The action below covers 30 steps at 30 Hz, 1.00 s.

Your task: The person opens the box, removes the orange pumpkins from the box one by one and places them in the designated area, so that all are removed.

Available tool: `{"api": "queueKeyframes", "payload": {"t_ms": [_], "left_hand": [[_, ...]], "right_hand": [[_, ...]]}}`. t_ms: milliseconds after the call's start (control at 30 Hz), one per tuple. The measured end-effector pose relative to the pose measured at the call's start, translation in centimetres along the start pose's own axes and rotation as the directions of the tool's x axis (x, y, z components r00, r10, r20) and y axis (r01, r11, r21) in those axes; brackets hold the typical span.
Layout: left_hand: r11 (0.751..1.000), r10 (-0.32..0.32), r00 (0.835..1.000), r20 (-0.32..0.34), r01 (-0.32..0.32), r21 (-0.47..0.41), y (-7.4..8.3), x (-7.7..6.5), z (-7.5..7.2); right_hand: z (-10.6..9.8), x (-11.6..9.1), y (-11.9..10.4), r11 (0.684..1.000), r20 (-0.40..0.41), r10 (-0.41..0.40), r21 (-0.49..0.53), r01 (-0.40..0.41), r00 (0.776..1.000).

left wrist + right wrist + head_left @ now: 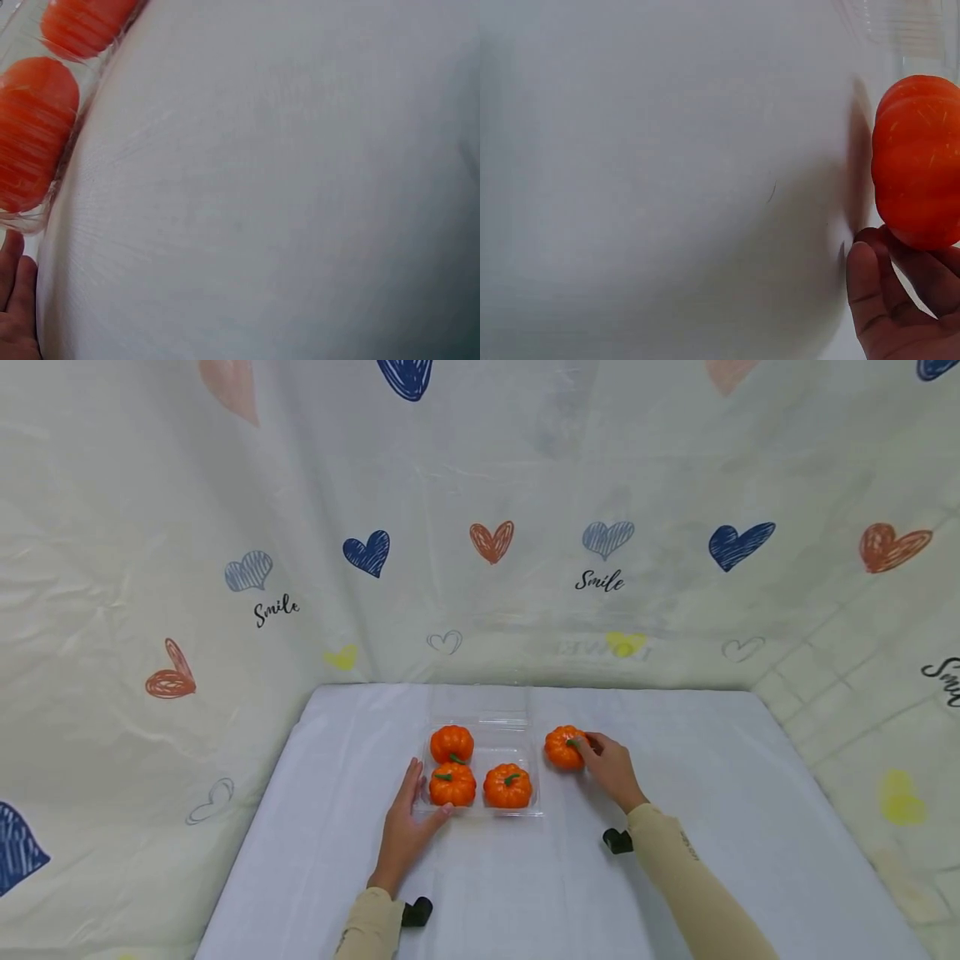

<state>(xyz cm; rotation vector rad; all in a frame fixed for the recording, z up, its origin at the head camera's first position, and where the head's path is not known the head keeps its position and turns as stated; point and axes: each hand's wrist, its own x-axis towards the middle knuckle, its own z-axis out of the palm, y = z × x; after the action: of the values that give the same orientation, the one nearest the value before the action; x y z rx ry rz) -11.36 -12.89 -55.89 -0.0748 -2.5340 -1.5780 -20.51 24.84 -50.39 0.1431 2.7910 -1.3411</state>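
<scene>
A clear plastic clamshell box (480, 813) stands on the table with its lid (480, 702) raised at the back. Inside are three orange toy pumpkins with green stems: one at back left (452, 743), one at front left (452, 787) and one at front right (507, 788). My left hand (408, 831) rests against the box's left side, fingers straight, thumb by the front edge. Just right of the box, my right hand (611, 772) holds a fourth-style matching pumpkin (562, 748) by its right side, thumb near the stem. The right wrist view shows fingertips (864, 274) at its lower end.
A white cloth covers the table (712, 860). Behind it hangs a pale curtain (525, 468) printed with hearts and the word Smile. Dark wrist-camera mounts show beside the left cuff (417, 912) and the right cuff (617, 841).
</scene>
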Motion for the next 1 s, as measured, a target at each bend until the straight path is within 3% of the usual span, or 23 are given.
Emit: {"api": "queueKeyframes", "payload": {"t_ms": [433, 767, 1000], "left_hand": [[1.0, -0.008, 1.0, 0.011, 0.008, 0.005, 0.0, 0.1, 0.2], [1.0, 0.004, 1.0, -0.003, -0.004, -0.001, -0.2, 0.1, -0.1], [1.0, -0.004, 1.0, 0.001, 0.004, -0.002, -0.1, 0.1, -0.1]], "right_hand": [[0.5, 0.4, 0.6, 0.999, -0.004, -0.024, -0.031, 0.024, 1.0], [1.0, 0.2, 0.3, 1.0, -0.012, 0.011, -0.001, -0.011, 1.0], [0.5, -0.4, -0.7, 0.998, -0.076, 0.032, 0.049, -0.029, 0.997]]}}
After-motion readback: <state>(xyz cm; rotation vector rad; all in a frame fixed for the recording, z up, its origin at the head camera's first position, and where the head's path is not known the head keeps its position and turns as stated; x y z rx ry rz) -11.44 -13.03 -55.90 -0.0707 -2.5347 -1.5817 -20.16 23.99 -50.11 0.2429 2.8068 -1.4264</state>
